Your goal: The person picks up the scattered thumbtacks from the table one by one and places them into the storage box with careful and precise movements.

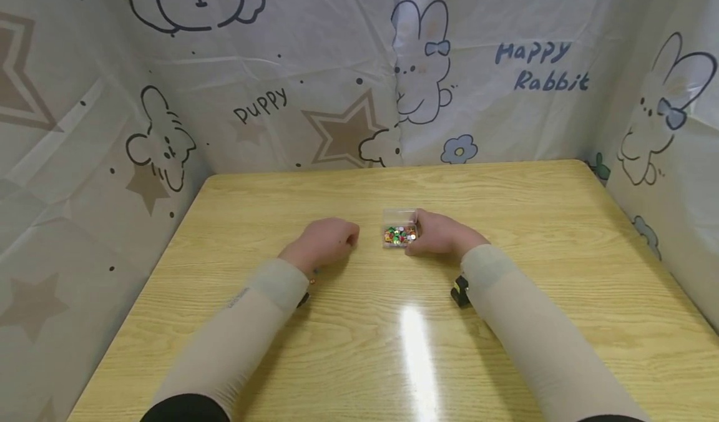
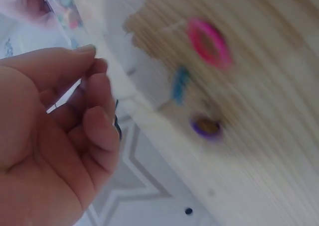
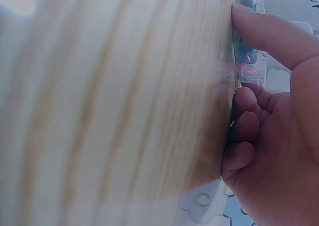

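A small clear plastic box (image 1: 400, 215) with a raised lid stands mid-table, filled with shiny multicoloured pieces (image 1: 397, 235). My right hand (image 1: 442, 233) grips its right end, thumb at the near side and fingers toward the lid. The right wrist view shows the thumb (image 3: 271, 34) along the box's wall (image 3: 255, 72). Left of the box hovers my left hand (image 1: 326, 242), its fingers loosely curled. In the left wrist view its thumb tip (image 2: 85, 50) lies close to the index fingertip, with nothing visible between them.
Near the left wrist lie a pink ring (image 2: 212, 43), a purple-rimmed ring (image 2: 206, 128) and a small blue piece (image 2: 180, 85) on the wooden table (image 1: 359, 347). A printed cloth (image 1: 314, 53) walls the table at the back and both sides.
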A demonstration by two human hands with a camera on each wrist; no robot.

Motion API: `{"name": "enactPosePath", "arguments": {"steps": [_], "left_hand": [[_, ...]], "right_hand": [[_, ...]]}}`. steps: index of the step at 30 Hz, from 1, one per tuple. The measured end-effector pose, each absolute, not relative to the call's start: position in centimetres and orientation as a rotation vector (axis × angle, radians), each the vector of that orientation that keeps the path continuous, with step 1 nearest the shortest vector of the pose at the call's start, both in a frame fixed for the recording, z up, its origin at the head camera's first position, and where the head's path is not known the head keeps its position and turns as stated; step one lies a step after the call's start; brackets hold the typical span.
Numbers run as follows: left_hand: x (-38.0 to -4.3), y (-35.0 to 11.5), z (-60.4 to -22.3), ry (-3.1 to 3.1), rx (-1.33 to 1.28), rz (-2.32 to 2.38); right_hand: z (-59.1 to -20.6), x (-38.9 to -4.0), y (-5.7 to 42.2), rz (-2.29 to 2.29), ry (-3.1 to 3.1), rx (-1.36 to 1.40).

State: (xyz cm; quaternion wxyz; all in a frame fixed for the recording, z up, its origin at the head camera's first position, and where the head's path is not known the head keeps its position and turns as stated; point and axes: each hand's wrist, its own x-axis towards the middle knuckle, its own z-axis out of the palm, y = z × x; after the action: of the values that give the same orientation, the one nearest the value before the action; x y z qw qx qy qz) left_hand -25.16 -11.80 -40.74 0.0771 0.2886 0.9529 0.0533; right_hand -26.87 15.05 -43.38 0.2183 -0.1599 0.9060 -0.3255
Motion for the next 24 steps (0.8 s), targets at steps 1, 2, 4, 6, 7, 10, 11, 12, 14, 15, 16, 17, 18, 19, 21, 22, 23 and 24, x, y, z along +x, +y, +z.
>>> {"name": "enactPosePath", "arguments": {"steps": [1,2,4,6,7,10,11,12,14,15,16,17,18,19,21,22,23,24], "left_hand": [[-25.2,-11.3,-40.8,2.862,0.880,0.158],[-25.3,-10.7,-40.8,2.870,0.892,0.154],[-25.4,-9.7,-40.9,2.879,0.905,0.150],[-25.5,-8.7,-40.9,2.885,0.915,0.147],[-25.5,-8.2,-40.9,2.887,0.917,0.148],[-25.6,-7.0,-41.0,2.903,0.942,0.142],[-25.6,-6.7,-41.0,2.905,0.956,0.139],[-25.7,-6.4,-41.0,2.907,0.965,0.136],[-25.6,-5.9,-41.0,2.906,0.976,0.134],[-25.6,-5.7,-41.0,2.905,0.975,0.132],[-25.6,-5.5,-41.0,2.903,0.970,0.134],[-25.6,-5.4,-41.0,2.902,0.963,0.133],[-25.6,-5.3,-41.0,2.902,0.955,0.131],[-25.6,-5.2,-41.0,2.901,0.950,0.129],[-25.7,-5.0,-41.0,2.899,0.947,0.118],[-25.7,-5.0,-41.0,2.895,0.947,0.112],[-25.7,-5.0,-41.0,2.891,0.948,0.101],[-25.8,-5.0,-41.1,2.885,0.948,0.093]], "right_hand": [[-43.4,-26.9,15.1,-0.902,2.507,-0.439],[-43.4,-26.9,15.1,-0.901,2.508,-0.436],[-43.4,-26.9,15.1,-0.901,2.508,-0.433],[-43.4,-26.9,15.1,-0.903,2.504,-0.437],[-43.4,-26.9,15.1,-0.901,2.507,-0.441],[-43.5,-27.0,15.1,-0.899,2.512,-0.451],[-43.5,-27.0,15.1,-0.902,2.512,-0.451],[-43.5,-27.1,15.1,-0.900,2.514,-0.453],[-43.6,-27.1,15.1,-0.901,2.513,-0.464],[-43.7,-27.1,15.1,-0.897,2.513,-0.470],[-43.7,-27.2,15.1,-0.894,2.513,-0.474],[-43.7,-27.2,15.1,-0.892,2.514,-0.474],[-43.7,-27.2,15.1,-0.890,2.514,-0.475],[-43.7,-27.2,15.1,-0.888,2.516,-0.473],[-43.6,-27.1,15.1,-0.884,2.521,-0.465],[-43.6,-27.1,15.1,-0.883,2.526,-0.459],[-43.6,-27.1,15.1,-0.883,2.528,-0.456],[-43.6,-27.1,15.1,-0.886,2.528,-0.459]]}}
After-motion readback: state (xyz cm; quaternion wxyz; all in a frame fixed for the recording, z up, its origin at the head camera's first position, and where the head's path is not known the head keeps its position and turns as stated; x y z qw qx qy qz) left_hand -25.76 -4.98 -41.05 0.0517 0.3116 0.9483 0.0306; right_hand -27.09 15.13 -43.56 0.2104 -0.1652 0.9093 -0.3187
